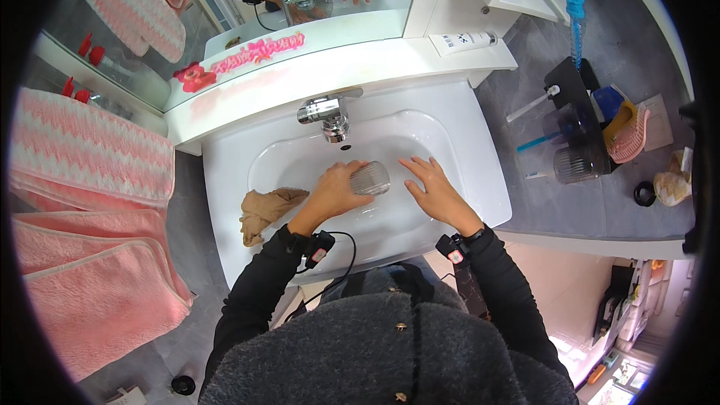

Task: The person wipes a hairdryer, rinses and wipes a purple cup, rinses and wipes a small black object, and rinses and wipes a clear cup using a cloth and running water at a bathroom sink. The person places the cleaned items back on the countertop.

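Observation:
My left hand [337, 191] is closed around a clear ribbed glass cup [371, 178], tipped on its side above the basin of the white sink [480, 172]. To the right of the cup, my right hand [435, 191] is open with its fingers spread, apart from the cup and holding nothing. A chrome faucet [330, 114] stands at the back of the sink, beyond both hands. Over the sink's left rim lies a crumpled brown cloth [268, 211], close to my left wrist. I cannot make out whether the faucet is running.
A white shelf [360, 64] under the mirror [322, 7] runs behind the sink and carries a white tube [463, 43]. Pink towels [97, 285] hang at the left. On the right wall are a dark holder with cups [574, 161] and a pink comb [628, 135]. A black cable [352, 255] hangs from my left wrist.

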Demonstrator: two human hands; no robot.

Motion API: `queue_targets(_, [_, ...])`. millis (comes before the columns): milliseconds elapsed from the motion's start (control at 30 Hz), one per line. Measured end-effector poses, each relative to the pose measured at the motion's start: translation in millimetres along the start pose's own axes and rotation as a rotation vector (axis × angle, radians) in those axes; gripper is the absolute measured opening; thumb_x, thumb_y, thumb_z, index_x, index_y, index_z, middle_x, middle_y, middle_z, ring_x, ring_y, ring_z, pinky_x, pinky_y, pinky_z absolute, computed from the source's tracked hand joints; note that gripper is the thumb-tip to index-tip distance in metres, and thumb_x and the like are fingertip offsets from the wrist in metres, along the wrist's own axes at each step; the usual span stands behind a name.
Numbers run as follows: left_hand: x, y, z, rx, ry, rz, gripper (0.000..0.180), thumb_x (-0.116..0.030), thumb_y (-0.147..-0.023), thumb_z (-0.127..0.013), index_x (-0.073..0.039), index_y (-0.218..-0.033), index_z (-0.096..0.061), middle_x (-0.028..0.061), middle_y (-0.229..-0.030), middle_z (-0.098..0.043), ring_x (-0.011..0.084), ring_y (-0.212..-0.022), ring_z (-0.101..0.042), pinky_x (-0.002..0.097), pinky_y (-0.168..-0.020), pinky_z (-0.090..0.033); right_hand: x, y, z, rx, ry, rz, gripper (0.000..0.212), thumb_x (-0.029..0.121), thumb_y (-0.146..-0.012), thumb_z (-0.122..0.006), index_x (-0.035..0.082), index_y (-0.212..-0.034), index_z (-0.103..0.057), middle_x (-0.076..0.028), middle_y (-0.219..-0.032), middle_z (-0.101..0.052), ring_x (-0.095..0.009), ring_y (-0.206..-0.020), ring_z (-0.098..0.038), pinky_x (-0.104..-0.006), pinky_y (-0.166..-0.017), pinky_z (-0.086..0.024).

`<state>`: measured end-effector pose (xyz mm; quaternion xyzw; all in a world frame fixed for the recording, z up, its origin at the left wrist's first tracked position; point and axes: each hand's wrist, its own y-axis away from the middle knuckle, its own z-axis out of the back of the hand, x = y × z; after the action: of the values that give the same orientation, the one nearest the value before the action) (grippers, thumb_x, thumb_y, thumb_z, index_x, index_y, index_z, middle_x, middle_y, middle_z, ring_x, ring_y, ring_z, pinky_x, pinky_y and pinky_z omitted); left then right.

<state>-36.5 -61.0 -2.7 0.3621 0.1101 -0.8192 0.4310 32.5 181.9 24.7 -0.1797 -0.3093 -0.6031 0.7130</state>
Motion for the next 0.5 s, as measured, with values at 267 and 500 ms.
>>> queue_targets(267, [-29.2,16.9,5.3,-0.068,0.199,-0.076,0.089,-0.029,-0.073,-0.083,-0.007,-0.145,-0.036,0.0229,-0.12,-0.059,0.037,-0.104,-0.062,0.0391,-0.087,-0.05,22.5,-0.8,-23.7,-0.138,0.271,0.335,0.079,0.027,-0.07,-0.082,0.009,-0.139,-0.047,-0.021,-0.13,-0.054,-0.046,-0.133,-0.037,-0.051,-0.114,-0.027])
queue_targets(500, [75.7,80.5,29.9,-0.206,-0.305,0.045,0.052,-0.009,-0.082,-0.072,-0.009,-0.131,-0.055,0.0179,-0.121,-0.06,0.0321,-0.099,-0.063,0.0407,-0.086,-0.053,5.0,-11.8,-50.0,-0.067,-0.337,-0.064,0.079,0.037,-0.062,-0.088,0.001,-0.126,-0.056,-0.016,-0.124,-0.057,-0.036,-0.12,-0.047,-0.0425,-0.104,-0.038])
